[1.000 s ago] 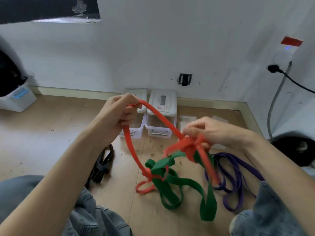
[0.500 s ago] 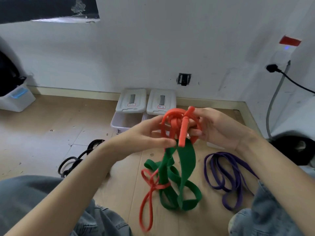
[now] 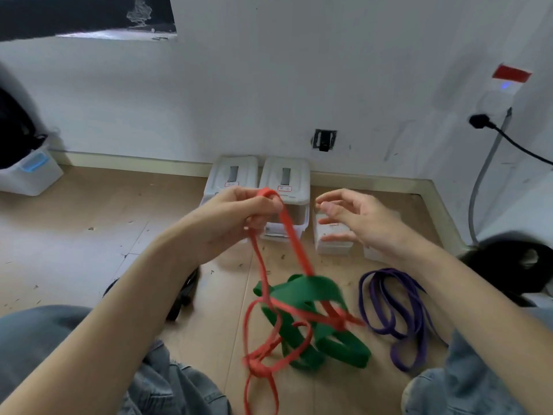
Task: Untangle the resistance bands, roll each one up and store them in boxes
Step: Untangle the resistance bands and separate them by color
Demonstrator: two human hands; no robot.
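My left hand (image 3: 239, 217) grips the top loop of the orange band (image 3: 294, 238) and holds it up over the floor. The orange band hangs down and winds through the wide green band (image 3: 308, 292), which droops beneath it, blurred. My right hand (image 3: 356, 220) hovers beside them with relaxed fingers and holds nothing. A purple band (image 3: 398, 313) lies loose on the floor to the right. A black band (image 3: 185, 292) lies on the floor left of centre, mostly hidden by my left forearm.
Two white lidded boxes (image 3: 284, 181) stand against the wall, with more small white boxes (image 3: 332, 244) to their right. My knees in jeans (image 3: 45, 339) frame the wooden floor. A white bin (image 3: 30, 175) sits far left; a black cable (image 3: 514, 142) runs at right.
My right hand has let go of the orange band and moved off to the right. My left hand has lifted the orange loop, and the tangle has dropped and swung below.
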